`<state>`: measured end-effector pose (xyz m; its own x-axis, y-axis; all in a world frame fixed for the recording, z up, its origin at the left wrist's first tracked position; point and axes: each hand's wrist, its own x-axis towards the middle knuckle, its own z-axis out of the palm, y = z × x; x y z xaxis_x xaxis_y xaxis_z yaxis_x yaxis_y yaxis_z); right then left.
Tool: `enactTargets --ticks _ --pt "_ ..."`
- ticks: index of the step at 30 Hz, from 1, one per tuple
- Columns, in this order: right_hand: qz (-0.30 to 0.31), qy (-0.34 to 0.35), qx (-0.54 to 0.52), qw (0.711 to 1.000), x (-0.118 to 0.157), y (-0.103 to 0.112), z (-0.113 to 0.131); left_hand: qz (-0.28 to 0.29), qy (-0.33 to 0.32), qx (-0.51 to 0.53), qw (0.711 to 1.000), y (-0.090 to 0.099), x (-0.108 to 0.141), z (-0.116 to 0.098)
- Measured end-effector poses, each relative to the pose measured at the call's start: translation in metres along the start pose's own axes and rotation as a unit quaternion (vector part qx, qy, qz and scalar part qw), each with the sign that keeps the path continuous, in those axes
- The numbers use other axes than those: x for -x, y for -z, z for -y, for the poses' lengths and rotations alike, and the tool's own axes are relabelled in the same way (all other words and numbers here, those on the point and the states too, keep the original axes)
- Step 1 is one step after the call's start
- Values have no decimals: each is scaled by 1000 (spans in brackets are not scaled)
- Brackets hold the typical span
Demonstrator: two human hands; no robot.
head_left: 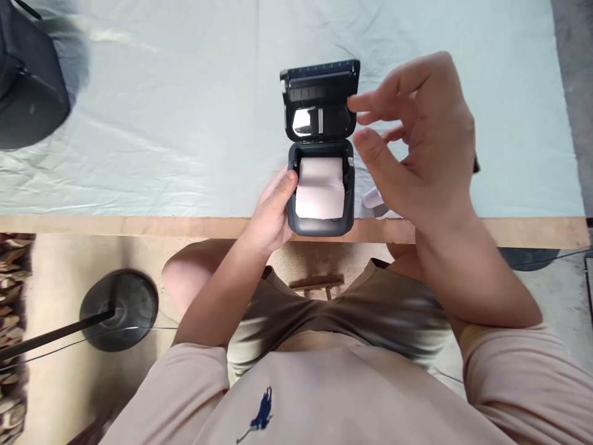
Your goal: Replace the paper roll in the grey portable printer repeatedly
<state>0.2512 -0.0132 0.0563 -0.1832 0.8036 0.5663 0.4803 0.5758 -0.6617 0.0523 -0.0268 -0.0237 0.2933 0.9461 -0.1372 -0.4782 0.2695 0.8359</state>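
Observation:
A small black printer [320, 219] sits at the near edge of the table, its lid [319, 102] flipped up and back. A white paper roll [319, 188] lies in its open bay, with the paper end draped toward me. My left hand [273, 213] grips the printer's left side, thumb on the rim. My right hand [417, 142] hovers just right of the lid, fingers apart and holding nothing, with a fingertip close to the lid's right edge.
A pale green cloth [162, 111] covers the table, whose wooden front edge [115, 225] runs across the view. A white object [373, 199] peeks out under my right hand. A black bag [28, 80] stands at the far left. A round black stand base [118, 309] rests on the floor.

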Motion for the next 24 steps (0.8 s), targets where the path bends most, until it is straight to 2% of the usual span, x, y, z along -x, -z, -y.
enactTargets --ticks 2,5,7,9,12,14,17,18,20,21,23,24 --pt "25 19 65 997 0 2 -1 -6 -2 -14 1000 -2 1 -1" --pt "121 10 145 982 1 5 -1 -9 -8 -31 999 -6 3 -3" --pt "188 -5 222 957 2 4 -2 -5 -9 -38 999 -8 4 -4" --pt "244 -16 309 919 2 0 -3 -1 -6 -44 999 -9 4 -4" --pt "291 -34 377 879 1 -6 -1 1 2 -60 998 -10 4 -4" --pt "294 -48 374 878 0 -2 6 -3 0 -63 998 -11 4 -4" --pt "257 -55 240 935 -4 17 16 -9 -12 -53 998 -11 4 -4" --pt "225 -65 170 957 -5 25 16 -12 -17 -47 999 -10 3 -4" --pt "123 -97 31 987 -8 40 7 -14 -19 -34 999 -8 2 -3" --pt "52 -118 -21 991 -9 45 -3 -14 -16 -29 999 -7 2 -3" --pt "-84 -110 -134 981 -11 50 -31 -15 -6 -29 999 -6 0 -3" --pt "-98 -160 -158 970 -10 50 -47 -15 -2 -31 999 -5 0 -4"
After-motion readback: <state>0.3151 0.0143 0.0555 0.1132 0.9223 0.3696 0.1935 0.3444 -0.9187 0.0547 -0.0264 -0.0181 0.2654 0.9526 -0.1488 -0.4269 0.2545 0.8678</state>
